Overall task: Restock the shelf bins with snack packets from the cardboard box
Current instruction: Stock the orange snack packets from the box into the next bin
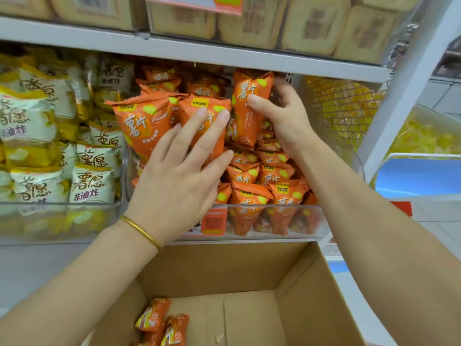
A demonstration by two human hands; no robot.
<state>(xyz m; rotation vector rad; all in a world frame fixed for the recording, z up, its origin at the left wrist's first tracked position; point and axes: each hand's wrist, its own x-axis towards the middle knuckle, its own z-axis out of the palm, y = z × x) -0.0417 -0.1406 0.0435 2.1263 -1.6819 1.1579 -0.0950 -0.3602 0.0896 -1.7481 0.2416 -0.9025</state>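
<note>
Far left: a clear bin (74,204) of white-and-yellow packets (37,116), not touched.

Centre: the orange bin (274,206) is heaped almost to the shelf (224,54) above with orange packets (249,176).

The left hand (179,171) is laid flat on two top packets (199,116), fingers straight and slightly spread. They are pressed back into the heap; nothing is pinched. These two lie tilted, tops up and leaning left.

Just beside them, one upright packet (249,103) is gripped by the right hand (282,118). The thumb is set across its front and the fingers are curled behind, mostly hidden. Its long axis is near vertical, the crimped seal is up, and the printed face is turned toward the camera.

Right: a wire basket (349,103) of yellow goods, apart from the hands.

Below: the box (311,295) is open and nearly empty. A few spare packets (159,320) are left in its near-left corner.

Handling, judged: the packets are taken to be light, air-puffed and soft, with slick film and crushable contents. A gentle mid-body hold, or a pinch at the crimped seal, is advised. The heap is thought liable to slide forward if released abruptly.
</note>
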